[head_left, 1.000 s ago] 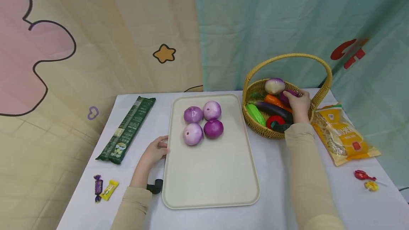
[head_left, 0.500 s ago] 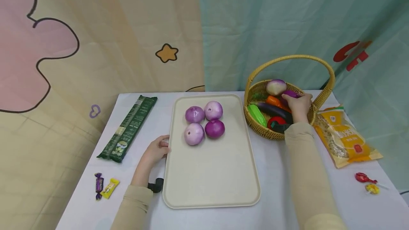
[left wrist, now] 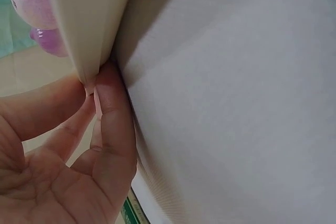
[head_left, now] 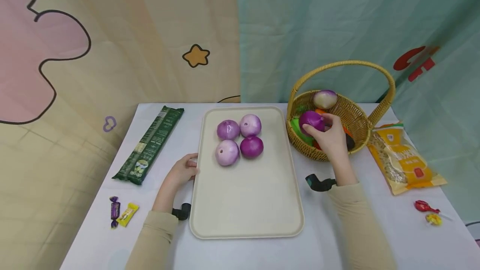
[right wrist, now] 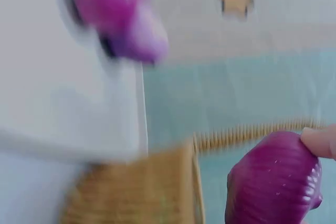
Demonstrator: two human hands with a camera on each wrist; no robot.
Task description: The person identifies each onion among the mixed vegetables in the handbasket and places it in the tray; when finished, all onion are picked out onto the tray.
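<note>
My right hand (head_left: 333, 137) grips a dark purple onion (head_left: 311, 120) just above the left part of a wicker basket (head_left: 359, 113). In the right wrist view a fingertip (right wrist: 321, 141) presses against that onion's side. A beige tray (head_left: 247, 203) lies in the middle of the table, bearing several purple onions (head_left: 227, 152) grouped in its far half. My left hand (head_left: 182, 173) pinches the tray's left rim between thumb and fingers, seen close up in the left wrist view. Inside the basket sit a white and purple turnip (head_left: 325, 99) and a green vegetable (head_left: 295, 126), with others partly hidden behind my right hand.
A long green packet (head_left: 150, 147) lies left of the tray, with two wrapped candies (head_left: 128, 214) nearer the front. A yellow bag of grain (head_left: 406, 159) leans at the basket's right. Two lollipops (head_left: 426, 206) lie below it. The basket's tall handle (head_left: 343, 65) arches upward.
My right hand has lifted the dark purple onion from the right side of the basket and moved it left and toward me. The left hand stays at the tray's rim.
</note>
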